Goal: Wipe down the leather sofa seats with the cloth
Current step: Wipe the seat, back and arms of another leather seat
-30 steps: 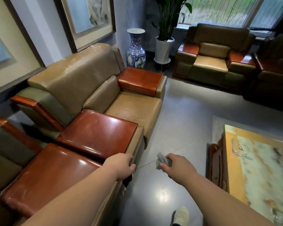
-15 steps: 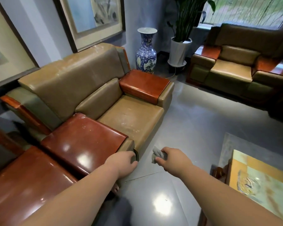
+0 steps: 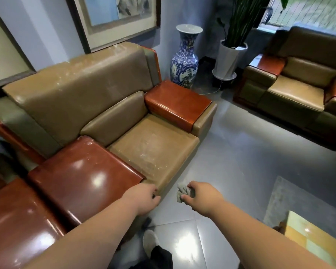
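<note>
Grey cloth [image 3: 183, 192] sits bunched in your right hand [image 3: 201, 197], pinched between thumb and fingers. Just left of it, your left hand [image 3: 144, 199] hangs loosely curled, holding nothing. The tan leather seat [image 3: 153, 150] lies just beyond both hands.

No legible text, label, brand, number or sign appears in the head view. The framed pictures [image 3: 113, 14] on the wall show painted imagery only. The blue-and-white vase [image 3: 184, 61] bears decorative patterns, not characters that can be read.
</note>
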